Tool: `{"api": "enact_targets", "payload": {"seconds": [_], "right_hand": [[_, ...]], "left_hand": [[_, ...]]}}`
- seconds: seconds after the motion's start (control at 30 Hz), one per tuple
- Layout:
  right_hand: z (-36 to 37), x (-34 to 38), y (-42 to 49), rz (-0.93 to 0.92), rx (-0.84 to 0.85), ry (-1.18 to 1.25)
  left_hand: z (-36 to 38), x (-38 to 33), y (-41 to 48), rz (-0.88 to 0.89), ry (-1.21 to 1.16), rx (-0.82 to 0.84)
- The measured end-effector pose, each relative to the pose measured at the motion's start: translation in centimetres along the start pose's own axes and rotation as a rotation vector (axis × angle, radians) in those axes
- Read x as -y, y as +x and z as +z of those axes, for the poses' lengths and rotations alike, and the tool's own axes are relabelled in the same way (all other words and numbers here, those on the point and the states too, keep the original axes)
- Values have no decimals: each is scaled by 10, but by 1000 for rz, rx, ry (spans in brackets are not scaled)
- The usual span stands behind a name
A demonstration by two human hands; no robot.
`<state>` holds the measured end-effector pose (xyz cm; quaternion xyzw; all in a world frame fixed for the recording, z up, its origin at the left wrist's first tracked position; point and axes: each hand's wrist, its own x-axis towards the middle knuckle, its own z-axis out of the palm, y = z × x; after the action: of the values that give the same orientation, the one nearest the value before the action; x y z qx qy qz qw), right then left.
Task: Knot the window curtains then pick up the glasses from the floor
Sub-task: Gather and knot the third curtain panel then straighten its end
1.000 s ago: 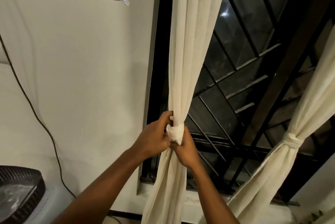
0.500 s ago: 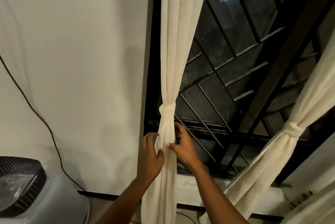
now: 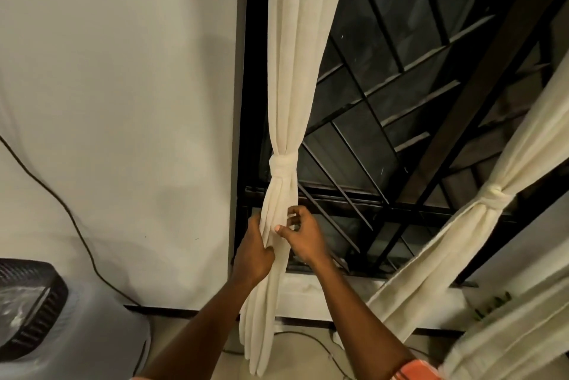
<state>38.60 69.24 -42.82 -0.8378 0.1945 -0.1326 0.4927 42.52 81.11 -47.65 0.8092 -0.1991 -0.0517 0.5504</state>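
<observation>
Cream, loosely woven cotton is hanging in long soft folds down the middle of the head view: the left curtain (image 3: 289, 72), cinched by a fat knot (image 3: 282, 165) wrapped around its own gathered width. Below the knot the cloth is fanning into rounded pleats that are trailing down past the sill. I am seeing my left hand (image 3: 253, 256) curling loosely around the left edge of those pleats, fingers wrapped on the fabric. My right hand (image 3: 303, 236) is pinching a fold just beside it, thumb and forefinger pressing the cloth while the other fingers are staying curled and free.

To the right, a second curtain (image 3: 523, 139) is slanting across the window, tied with its own knot (image 3: 495, 196). Dark glass and black metal window bars (image 3: 385, 121) are crossing behind both. A thin dark cable (image 3: 77, 225) is sagging along the matte white wall (image 3: 123, 102), and a ribbed black-rimmed appliance (image 3: 30, 302) is sitting at lower left.

Compared with a second ago, both hands are sitting lower: they were clasping the knot itself, and now they are working the pleats beneath it. I am finding no glasses in view.
</observation>
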Motion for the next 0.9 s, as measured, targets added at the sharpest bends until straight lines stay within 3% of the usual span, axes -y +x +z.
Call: {"api": "enact_targets", "payload": {"seconds": [0.3, 0.47, 0.6, 0.77, 0.9], "right_hand": [[32, -30, 23, -10, -56, -58], [41, -49, 34, -96, -174, 51], [51, -81, 37, -178, -178, 133], [76, -144, 29, -227, -175, -6], [86, -185, 18, -235, -196, -16]], "left_hand": [[17, 16, 22, 50, 138, -80], [25, 38, 30, 260, 314, -387], [40, 66, 27, 441, 480, -436], [73, 104, 19, 200, 391, -433], [92, 127, 6, 146, 397, -456]]}}
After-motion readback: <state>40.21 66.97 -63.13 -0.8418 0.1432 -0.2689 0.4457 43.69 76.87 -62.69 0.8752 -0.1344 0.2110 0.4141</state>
